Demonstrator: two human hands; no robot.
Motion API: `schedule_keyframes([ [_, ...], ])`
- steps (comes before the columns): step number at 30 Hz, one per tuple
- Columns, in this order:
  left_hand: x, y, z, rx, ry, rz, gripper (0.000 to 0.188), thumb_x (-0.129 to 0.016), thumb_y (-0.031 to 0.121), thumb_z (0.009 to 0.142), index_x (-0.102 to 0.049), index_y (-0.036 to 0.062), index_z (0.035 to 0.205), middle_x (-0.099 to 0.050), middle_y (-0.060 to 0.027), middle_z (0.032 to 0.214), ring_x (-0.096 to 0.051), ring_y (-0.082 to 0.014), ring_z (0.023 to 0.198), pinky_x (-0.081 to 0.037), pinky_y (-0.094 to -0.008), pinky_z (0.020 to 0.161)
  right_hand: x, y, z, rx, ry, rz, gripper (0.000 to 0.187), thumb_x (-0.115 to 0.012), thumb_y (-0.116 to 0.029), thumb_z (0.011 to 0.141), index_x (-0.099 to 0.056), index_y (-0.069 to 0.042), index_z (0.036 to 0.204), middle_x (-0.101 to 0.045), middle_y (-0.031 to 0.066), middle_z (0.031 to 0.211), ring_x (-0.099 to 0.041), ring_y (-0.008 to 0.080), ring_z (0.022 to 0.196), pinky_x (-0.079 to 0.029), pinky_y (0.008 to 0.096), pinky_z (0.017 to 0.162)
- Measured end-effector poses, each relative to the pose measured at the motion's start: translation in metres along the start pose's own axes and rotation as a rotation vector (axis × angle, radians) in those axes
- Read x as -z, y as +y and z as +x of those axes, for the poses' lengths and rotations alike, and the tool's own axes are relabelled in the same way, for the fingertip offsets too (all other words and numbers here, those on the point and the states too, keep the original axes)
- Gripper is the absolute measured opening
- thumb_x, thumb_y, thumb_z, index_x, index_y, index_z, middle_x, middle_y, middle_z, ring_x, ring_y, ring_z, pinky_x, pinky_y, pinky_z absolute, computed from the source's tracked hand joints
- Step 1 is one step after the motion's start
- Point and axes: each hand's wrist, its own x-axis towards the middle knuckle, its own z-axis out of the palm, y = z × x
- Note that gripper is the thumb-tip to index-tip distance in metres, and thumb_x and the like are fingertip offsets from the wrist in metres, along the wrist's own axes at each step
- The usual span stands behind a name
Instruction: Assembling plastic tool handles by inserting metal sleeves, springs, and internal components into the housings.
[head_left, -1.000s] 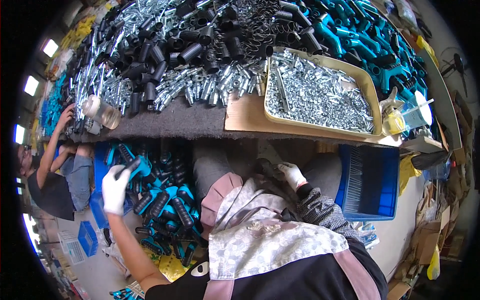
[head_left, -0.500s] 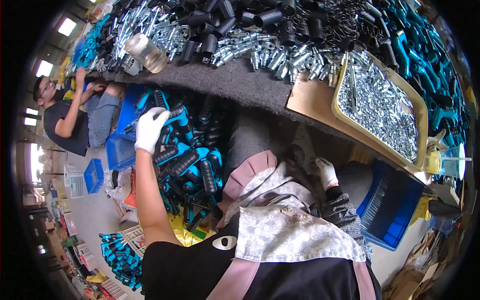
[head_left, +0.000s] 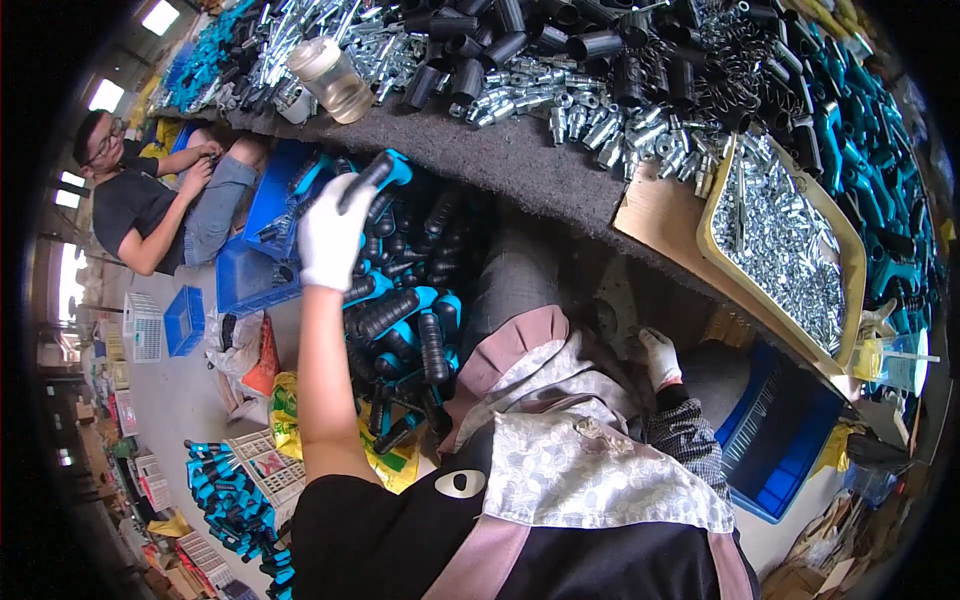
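In a white glove, my left hand (head_left: 333,235) is closed on a teal-and-black tool handle (head_left: 372,180), raised over a heap of similar teal parts with ribbed black grips (head_left: 385,315). The teal end of the held handle points right, close to the bench edge. My right hand (head_left: 658,358), also gloved in white, is low in the shadow under the bench, right of my lap. Its fingers are curled beside a greyish metal piece (head_left: 618,305); whatever they grip is hidden.
The grey-covered bench (head_left: 500,150) carries heaped black tubes, springs and metal fittings, plus a jar (head_left: 332,80). A yellow tray (head_left: 858,262) of small metal parts stands right. Blue crates (head_left: 790,430) flank me. Another person (head_left: 150,205) sits at far left.
My left hand has lifted the handle out from the heap, and the handle now tilts up toward the bench. The whole view has shifted slightly. My right hand stays low under the bench.
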Motion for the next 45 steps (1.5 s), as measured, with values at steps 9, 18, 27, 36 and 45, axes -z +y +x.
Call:
schedule_keyframes([
  [9,-0.017,0.027,0.006,-0.062,-0.365,0.236,0.044,-0.058,0.051,0.091,-0.067,0.0149,0.115,-0.071,-0.0194,0.099,-0.066,-0.042,0.096,-0.051,-0.0509,0.081,0.014,0.005,0.007,0.053,-0.055,-0.048,0.028,-0.057,-0.019,0.1,-0.062,-0.001,0.122,-0.07,0.0103,0.108,-0.069,0.0242,0.092,-0.058,0.0385,0.077],
  [18,0.034,0.069,-0.013,-0.213,-0.069,0.303,0.036,-0.066,0.039,0.09,-0.067,0.0137,0.115,-0.072,-0.0146,0.088,-0.069,-0.0363,0.083,-0.054,-0.0469,0.072,0.017,0.014,0.011,0.065,-0.035,-0.054,0.026,-0.056,-0.018,0.1,-0.062,-0.001,0.119,-0.07,0.0103,0.107,-0.069,0.0243,0.092,-0.058,0.039,0.077],
  [27,0.068,0.096,-0.05,-0.3,0.105,0.367,0.03,-0.072,0.028,0.087,-0.069,0.0104,0.111,-0.07,-0.0149,0.085,-0.069,-0.034,0.077,-0.053,-0.0419,0.067,0.019,0.029,0.024,0.091,-0.024,-0.125,0.027,-0.058,-0.018,0.1,-0.063,-0.001,0.12,-0.07,0.0101,0.105,-0.069,0.0243,0.09,-0.058,0.0377,0.078],
  [36,0.0,0.045,-0.031,-0.177,0.012,0.54,0.046,-0.057,0.046,0.095,-0.058,0.0145,0.129,-0.069,-0.0169,0.09,-0.069,-0.0375,0.08,-0.055,-0.0478,0.069,0.014,0.02,0.031,0.134,-0.046,-0.096,0.023,-0.057,-0.017,0.099,-0.066,-0.002,0.115,-0.071,0.0095,0.102,-0.069,0.0215,0.087,-0.057,0.0334,0.073],
  [45,0.004,0.059,-0.017,-0.126,-0.269,0.522,0.05,-0.055,0.042,0.094,-0.053,0.008,0.131,-0.07,-0.02,0.083,-0.069,-0.0398,0.077,-0.055,-0.0513,0.07,0.021,0.024,0.015,0.268,-0.029,-0.186,0.022,-0.061,-0.016,0.097,-0.07,-0.001,0.108,-0.069,0.0019,0.096,-0.061,0.0129,0.087,-0.048,0.0275,0.078],
])
